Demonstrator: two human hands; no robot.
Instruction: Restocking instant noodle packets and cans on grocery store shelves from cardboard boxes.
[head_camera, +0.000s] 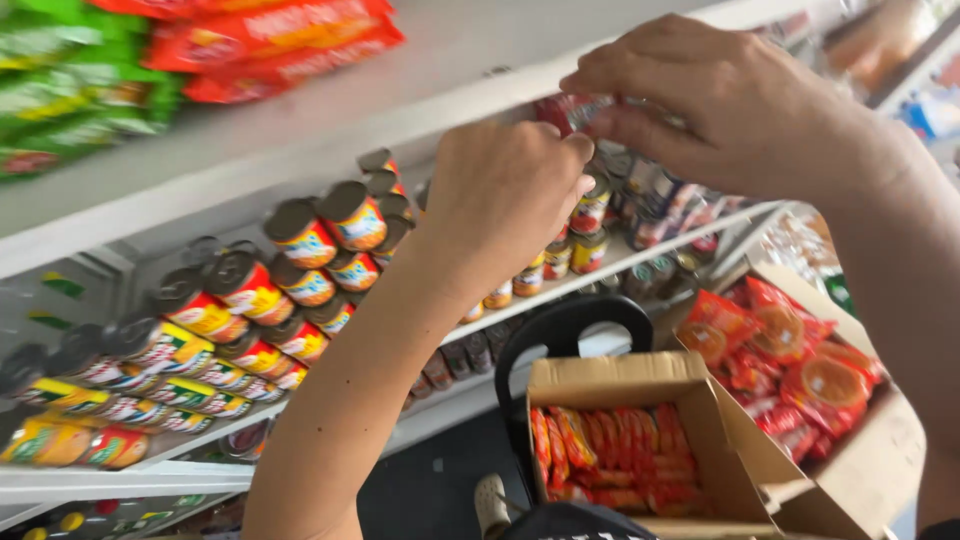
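Both my hands are raised to a white shop shelf (300, 150). My right hand (730, 105) pinches a small red packet (573, 112) at the shelf's front edge, fingers closed on it. My left hand (500, 190) is curled into a fist just below and left of that packet, its knuckles next to my right fingertips. Nothing shows inside the fist. Behind the hands stand small tins (590, 225) with red and yellow labels.
Stacked round tins (300, 240) fill the middle shelf at left. Green bags (80, 80) and red bags (270, 40) lie on the top shelf. Below are an open cardboard box (610, 378) of red-orange packets, a black handle (570, 315), and a second box (880, 450) of red packets.
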